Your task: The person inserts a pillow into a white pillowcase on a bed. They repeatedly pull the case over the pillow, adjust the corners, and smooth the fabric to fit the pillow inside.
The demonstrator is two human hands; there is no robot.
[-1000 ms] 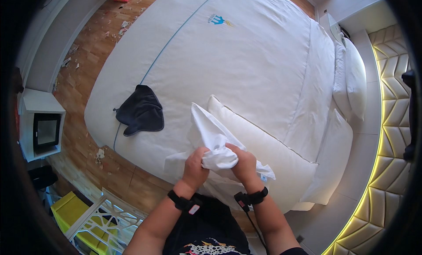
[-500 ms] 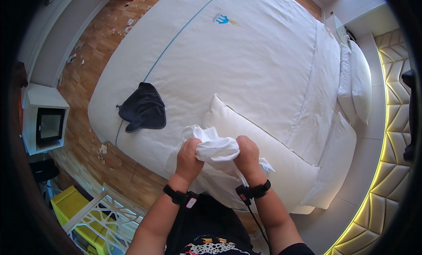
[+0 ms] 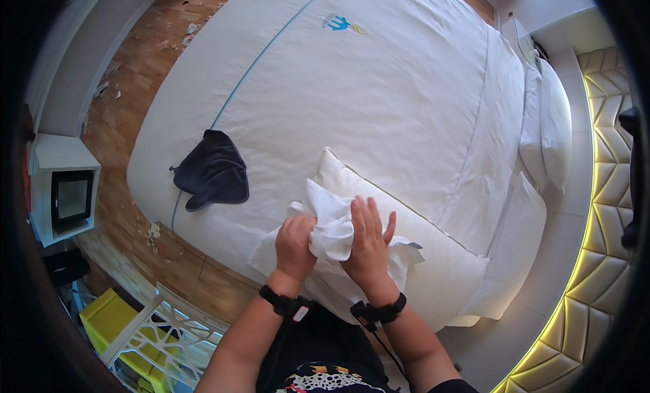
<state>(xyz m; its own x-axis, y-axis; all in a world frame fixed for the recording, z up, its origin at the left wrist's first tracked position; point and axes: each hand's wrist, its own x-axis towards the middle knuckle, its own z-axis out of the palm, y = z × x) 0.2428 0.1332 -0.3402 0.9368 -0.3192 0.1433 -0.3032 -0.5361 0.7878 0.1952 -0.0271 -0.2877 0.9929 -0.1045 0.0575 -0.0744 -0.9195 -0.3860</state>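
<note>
A bunched white cloth point(image 3: 330, 224) is between my hands, over the near edge of the bed. My left hand point(image 3: 296, 243) is closed around its left side. Stretched out and flat, the fingers of my right hand point(image 3: 367, 241) lie against the cloth's right side, the thumb held apart. Loose folds of the same cloth hang below my hands. Just beyond it lies a plump white pillow point(image 3: 406, 220), reaching to the right along the bed.
The wide bed point(image 3: 365, 108) has a white cover with a blue stripe. A dark folded cloth point(image 3: 213, 171) rests on its left part. More pillows point(image 3: 554, 125) stand by the padded headboard point(image 3: 592, 278). Paper scraps point(image 3: 154, 234) litter the wooden floor. A white cabinet point(image 3: 64, 155) stands left.
My right hand has opened from its grip and now lies flat against the cloth. The cloth is bunched higher and narrower, my hands closer together. The view has shifted slightly.
</note>
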